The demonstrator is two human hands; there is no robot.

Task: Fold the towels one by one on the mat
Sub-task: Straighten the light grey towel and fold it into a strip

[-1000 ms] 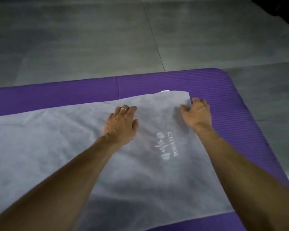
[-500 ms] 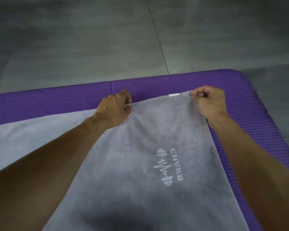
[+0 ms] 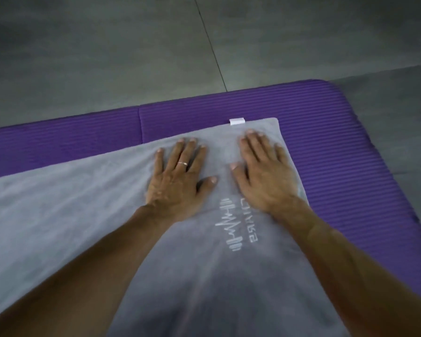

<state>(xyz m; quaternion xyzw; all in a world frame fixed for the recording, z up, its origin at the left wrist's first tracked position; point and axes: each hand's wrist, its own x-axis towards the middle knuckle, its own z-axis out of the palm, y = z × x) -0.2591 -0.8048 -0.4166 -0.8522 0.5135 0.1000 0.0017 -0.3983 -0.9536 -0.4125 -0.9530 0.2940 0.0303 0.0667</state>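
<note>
Purple mat [image 3: 326, 132], towel [image 3: 58, 215] (pinched earlier) under flat hands [image 3: 178, 181] now.

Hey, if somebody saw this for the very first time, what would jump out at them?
Two bare hands, the left hand and right hand, pressing flat side by side on a grey towel near its far edge. Under it lies a bright purple mat on a grey floor. White lettering shows between the wrists.
</note>
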